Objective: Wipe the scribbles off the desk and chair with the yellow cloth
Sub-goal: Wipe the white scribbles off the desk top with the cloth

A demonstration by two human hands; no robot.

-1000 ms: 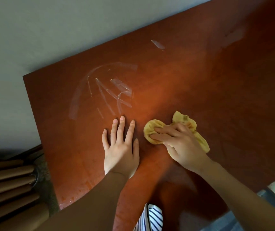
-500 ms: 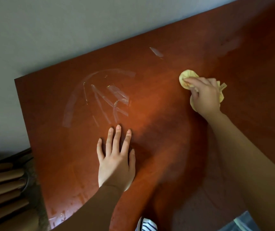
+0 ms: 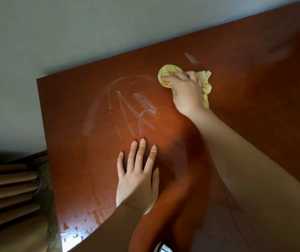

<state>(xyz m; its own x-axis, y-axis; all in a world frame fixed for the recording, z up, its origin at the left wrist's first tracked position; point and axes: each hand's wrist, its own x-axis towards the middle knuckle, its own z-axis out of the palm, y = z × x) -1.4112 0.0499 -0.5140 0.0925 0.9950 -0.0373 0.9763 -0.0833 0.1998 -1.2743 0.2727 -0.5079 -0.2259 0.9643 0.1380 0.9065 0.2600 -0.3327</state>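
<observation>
A reddish-brown desk (image 3: 254,124) fills most of the view. Whitish scribbles (image 3: 136,110) with a curved arc around them mark its left part, and a short separate stroke (image 3: 191,58) lies near the far edge. My right hand (image 3: 185,91) presses the crumpled yellow cloth (image 3: 167,70) onto the desk just right of the scribbles and below that stroke, fingers curled over the cloth. My left hand (image 3: 138,177) rests flat on the desk with fingers spread, just below the scribbles.
A grey wall (image 3: 91,33) runs along the desk's far edge. At the lower left, beside the desk's left edge, stands a brown slatted piece of furniture (image 3: 7,193). Pale smears (image 3: 80,228) show at the desk's near left corner.
My right hand swept the cloth from beside my left hand to the far side of the desk, then leftward toward the scribbles. My left hand stayed flat in place.
</observation>
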